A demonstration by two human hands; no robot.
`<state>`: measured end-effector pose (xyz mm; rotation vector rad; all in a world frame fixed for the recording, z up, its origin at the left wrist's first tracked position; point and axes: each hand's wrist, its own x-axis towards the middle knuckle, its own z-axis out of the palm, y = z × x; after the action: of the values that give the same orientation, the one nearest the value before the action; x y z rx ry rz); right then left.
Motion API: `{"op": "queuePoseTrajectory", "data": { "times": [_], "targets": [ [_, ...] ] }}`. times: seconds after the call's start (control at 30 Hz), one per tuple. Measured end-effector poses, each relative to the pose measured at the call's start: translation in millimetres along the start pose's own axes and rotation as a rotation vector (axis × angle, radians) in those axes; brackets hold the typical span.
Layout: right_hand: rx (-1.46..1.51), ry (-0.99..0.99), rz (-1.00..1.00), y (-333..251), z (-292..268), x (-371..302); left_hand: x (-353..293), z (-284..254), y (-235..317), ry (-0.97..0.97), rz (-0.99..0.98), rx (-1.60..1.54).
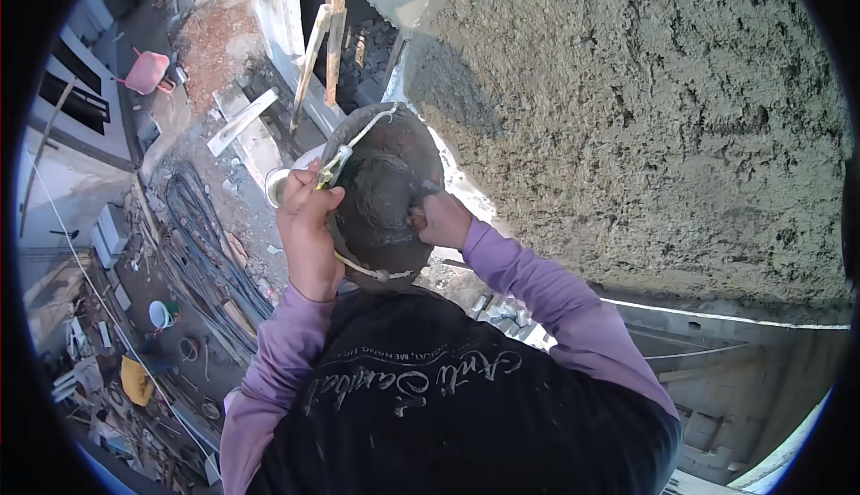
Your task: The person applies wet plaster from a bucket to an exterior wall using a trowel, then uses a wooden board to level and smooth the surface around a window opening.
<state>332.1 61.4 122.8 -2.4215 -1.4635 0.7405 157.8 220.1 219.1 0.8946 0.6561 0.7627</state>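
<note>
gripping the rim of a mortar-filled pan [381, 186] with the left hand [309, 226], fingers closed round its near-left edge, presumably to steady the load against the chest. working inside the pan with the right hand [441, 219], closed on a tool handle (blade buried in grey mortar, so type cannot be told). keeping the pan just left of the rough plastered wall [645, 119], probably for short reach. far below the pan: a pink wheelbarrow [148, 71], timber planks [242, 120], coiled hoses [202, 244].

Grey mortar-caked bucket [385, 190], tilted, wet mortar inside
</note>
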Motion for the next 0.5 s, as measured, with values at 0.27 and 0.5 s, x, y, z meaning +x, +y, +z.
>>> {"op": "queuePoseTrajectory", "data": {
  "times": [0.27,0.5],
  "targets": [
    [0.163,0.167,-0.200,-41,-152,-89,-13,-11,-10,0.125,-0.171,-0.244],
    [0.489,0.041,-0.288,-76,-286,-115,-24,-36,-30,0.280,-0.025,-0.039]
  ]
}}
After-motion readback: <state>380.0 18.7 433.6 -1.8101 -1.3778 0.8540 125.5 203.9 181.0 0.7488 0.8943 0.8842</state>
